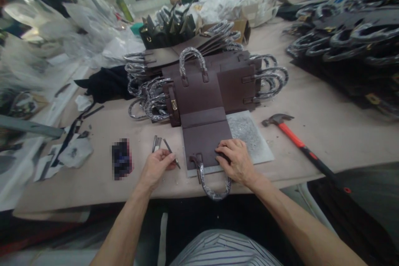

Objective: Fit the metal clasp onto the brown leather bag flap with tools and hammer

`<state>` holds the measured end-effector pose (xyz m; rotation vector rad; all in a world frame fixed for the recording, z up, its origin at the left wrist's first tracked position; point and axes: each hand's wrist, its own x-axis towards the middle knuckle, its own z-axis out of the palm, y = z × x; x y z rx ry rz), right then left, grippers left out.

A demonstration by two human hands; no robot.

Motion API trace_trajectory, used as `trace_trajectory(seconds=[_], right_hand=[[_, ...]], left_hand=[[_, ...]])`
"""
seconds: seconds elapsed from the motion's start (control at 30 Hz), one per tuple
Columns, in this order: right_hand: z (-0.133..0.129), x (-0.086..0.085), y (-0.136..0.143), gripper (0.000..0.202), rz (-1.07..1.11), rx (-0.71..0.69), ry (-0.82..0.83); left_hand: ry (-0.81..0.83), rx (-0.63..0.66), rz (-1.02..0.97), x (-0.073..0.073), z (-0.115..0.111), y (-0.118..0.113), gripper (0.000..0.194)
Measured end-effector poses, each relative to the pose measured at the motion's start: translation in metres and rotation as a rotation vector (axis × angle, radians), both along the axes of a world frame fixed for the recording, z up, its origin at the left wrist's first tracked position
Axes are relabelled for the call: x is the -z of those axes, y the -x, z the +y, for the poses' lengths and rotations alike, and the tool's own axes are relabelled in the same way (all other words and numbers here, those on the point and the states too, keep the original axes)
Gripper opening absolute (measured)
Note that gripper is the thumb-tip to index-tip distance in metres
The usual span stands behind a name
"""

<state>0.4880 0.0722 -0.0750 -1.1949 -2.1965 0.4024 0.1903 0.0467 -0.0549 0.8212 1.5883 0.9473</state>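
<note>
Crowded workshop table (311, 104), brown bag panels everywhere.

I've got the right hand (235, 160) pressed flat, fingers spread, on the near end of the brown bag panel (204, 133), which lies on a grey pad (252, 137) at the table's near edge; nothing gripped. Its wrapped handle (215, 189) hangs over the edge. Left hand (157, 166), just left of the panel, is pinched closed on a thin metal tool (173, 153). A hammer (293, 133) (red shaft) lies well right of the panel; stacked panels w/ handles (218, 75) sit behind it.
</note>
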Motion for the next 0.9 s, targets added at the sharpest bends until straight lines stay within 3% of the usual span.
trace_trajectory(seconds=[0.17, 0.33, 0.6, 0.9], right_hand=[[0.0, 0.0, 0.002, 0.015, -0.001, 0.003, 0.007], [0.0, -0.001, 0.002, 0.016, -0.014, -0.001, 0.007], [0.001, -0.003, 0.002, 0.017, -0.029, -0.002, 0.042], [0.001, -0.003, 0.001, 0.019, -0.032, -0.007, 0.055]], left_hand=[[-0.175, -0.163, -0.282, -0.003, 0.005, -0.032, 0.055], [-0.262, -0.136, -0.418, 0.003, 0.013, -0.067, 0.058], [-0.469, 0.062, -0.088, 0.012, 0.012, -0.085, 0.016], [-0.477, 0.098, -0.001, 0.014, 0.001, -0.083, 0.013]])
